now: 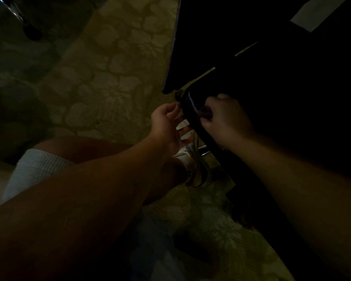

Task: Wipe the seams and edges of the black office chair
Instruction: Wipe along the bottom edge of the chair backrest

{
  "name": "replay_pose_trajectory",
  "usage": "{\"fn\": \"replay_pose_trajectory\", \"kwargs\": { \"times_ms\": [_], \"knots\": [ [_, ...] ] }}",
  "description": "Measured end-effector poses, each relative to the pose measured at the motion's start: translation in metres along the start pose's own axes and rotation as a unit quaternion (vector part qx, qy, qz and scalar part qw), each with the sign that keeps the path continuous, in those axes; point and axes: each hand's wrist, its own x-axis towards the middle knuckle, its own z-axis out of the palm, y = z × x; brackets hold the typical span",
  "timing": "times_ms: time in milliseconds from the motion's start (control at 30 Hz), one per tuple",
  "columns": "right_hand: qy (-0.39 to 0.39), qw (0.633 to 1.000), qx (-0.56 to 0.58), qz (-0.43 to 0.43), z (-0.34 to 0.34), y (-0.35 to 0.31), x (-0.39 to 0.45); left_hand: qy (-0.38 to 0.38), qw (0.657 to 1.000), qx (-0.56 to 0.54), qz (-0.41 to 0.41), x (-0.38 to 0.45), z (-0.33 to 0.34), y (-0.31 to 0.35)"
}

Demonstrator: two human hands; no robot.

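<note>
Head view, only one I've got, v. dark. Black office chair (272, 57) fills the upper right; its glossy black armrest (193, 116) runs diagonally down toward me, between both hands. Right hand (227, 118) sits on top/inner side of the armrest, fingers (206, 116) curled tight w/ something dark bunched under them, prob. a cloth, but too dim to tell for sure. Left hand (166, 122) is at the armrest's outer edge near its front tip, fingers loosely curled, tips touching or just beside the edge; can't tell if it's gripping or only steadying. A white strip shows just beside that palm, can't say if it's held or part of the shoe (193, 159) below. Patterned carpet (101, 74) underneath, white shorts (34, 167) and a knee lower left, another chair's leg (24, 23) top left. My read: we're on the armrest edge, wiping near its front end, left hand bracing. Next move prob. needs the right hand to drag along the edge line down the armrest w/ steady pressure, left keeping the chair from swivelling. Rest of the chair's seams are lost in shadow, so can't judge overall progress.
</note>
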Motion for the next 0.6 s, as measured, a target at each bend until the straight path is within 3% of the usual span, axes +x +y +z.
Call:
{"fn": "replay_pose_trajectory", "kwargs": {
  "times_ms": [167, 333, 433, 600],
  "knots": [
    [0.030, 0.999, 0.004, 0.045, -0.0026, 0.0025, 0.0042, -0.002, 1.000, -0.014, -0.004, 0.0012, -0.0027, 0.0002],
    [-0.019, 1.000, -0.009, -0.007, 0.0021, -0.0048, 0.0020, -0.004, 1.000, -0.011, -0.001, 0.0023, -0.0040, 0.0003],
    [0.026, 0.999, 0.003, 0.040, -0.0036, -0.0002, 0.0092, -0.004, 1.000, -0.014, -0.009, 0.0032, -0.0034, 0.0026],
    [-0.017, 1.000, 0.007, -0.017, -0.0021, -0.0026, 0.0080, -0.006, 1.000, -0.021, -0.010, 0.0052, -0.0063, 0.0031]
  ]
}}
